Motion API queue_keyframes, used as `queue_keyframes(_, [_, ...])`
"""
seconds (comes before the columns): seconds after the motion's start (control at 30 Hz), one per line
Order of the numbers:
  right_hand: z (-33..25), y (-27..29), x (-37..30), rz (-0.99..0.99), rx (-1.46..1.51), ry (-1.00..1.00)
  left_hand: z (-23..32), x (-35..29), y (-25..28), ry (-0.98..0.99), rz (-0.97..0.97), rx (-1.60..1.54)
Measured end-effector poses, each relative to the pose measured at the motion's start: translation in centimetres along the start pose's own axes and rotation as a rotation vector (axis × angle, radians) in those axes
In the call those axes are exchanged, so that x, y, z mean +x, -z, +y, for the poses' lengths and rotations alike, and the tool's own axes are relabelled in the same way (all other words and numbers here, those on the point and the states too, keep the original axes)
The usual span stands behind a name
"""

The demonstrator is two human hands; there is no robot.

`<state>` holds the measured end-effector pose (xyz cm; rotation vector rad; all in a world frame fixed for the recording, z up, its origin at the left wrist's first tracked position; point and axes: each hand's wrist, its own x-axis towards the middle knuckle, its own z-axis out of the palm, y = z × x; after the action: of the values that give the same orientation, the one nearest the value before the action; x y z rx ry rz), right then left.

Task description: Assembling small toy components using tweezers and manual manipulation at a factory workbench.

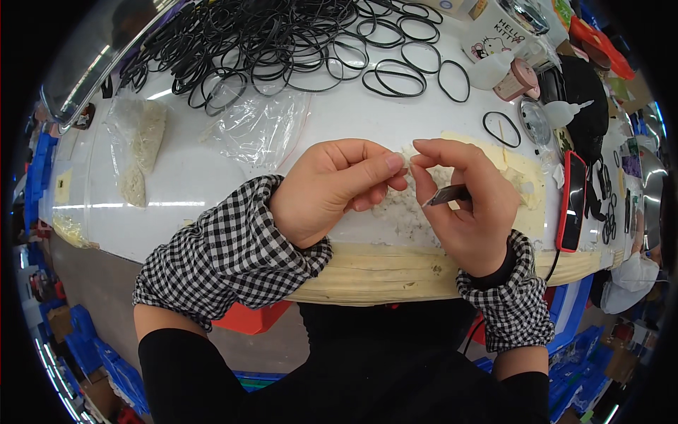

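Note:
My left hand is closed in a pinch on a small, pale, translucent piece. Facing it, my right hand has thumb and forefinger tips right beside that piece; whether they touch it I cannot tell. Tucked in the curled fingers of the right hand is a cutter knife, its flat grey blade pointing left. Beneath both hands, a loose heap of tiny whitish pieces covers the tabletop near its front edge. Checked sleeve covers are on both forearms.
A large tangle of black rubber loops fills the far side. Bagged pale pieces lie left, beside a clear plastic bag. At right are a red-framed phone, a pink cup and yellowish tape. Wood edges the table.

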<state>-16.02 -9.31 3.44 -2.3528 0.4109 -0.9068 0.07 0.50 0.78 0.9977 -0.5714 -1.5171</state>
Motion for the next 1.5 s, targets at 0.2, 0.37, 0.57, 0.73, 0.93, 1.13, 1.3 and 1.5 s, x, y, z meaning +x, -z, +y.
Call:
queue_keyframes(0.2, [-0.4,-0.2,-0.1,0.017,-0.049,0.032,-0.2,0.0,-0.1,-0.052,0.04,0.014])
queue_keyframes(0.37, [-0.4,0.1,0.1,-0.04,0.265,-0.294,-0.1,-0.1,-0.1,-0.059,0.031,0.022])
queue_keyframes(0.57, [0.4,0.6,0.2,-0.133,0.619,-0.436,0.4,-0.3,0.1,-0.043,-0.151,-0.095])
queue_keyframes(0.73, [0.2,0.5,0.2,-0.172,0.706,-0.488,-0.3,-0.1,0.4,-0.087,-0.215,-0.111])
queue_keyframes(0.93, [-0.8,0.3,0.3,-0.1,0.35,-0.3,-0.4,-0.2,-0.5,-0.157,0.009,0.034])
queue_keyframes(1.13, [-0.5,-0.9,0.0,-0.027,0.095,-0.019,-0.6,-0.2,-0.5,-0.252,0.015,0.228])
queue_keyframes(1.3, [-0.5,-0.9,0.1,-0.023,0.033,0.034,-0.4,-0.3,-0.3,-0.236,0.002,0.198])
queue_keyframes(1.5, [-0.6,-1.0,0.2,0.007,-0.005,0.077,-1.0,-0.1,-0.1,-0.171,-0.002,0.069])
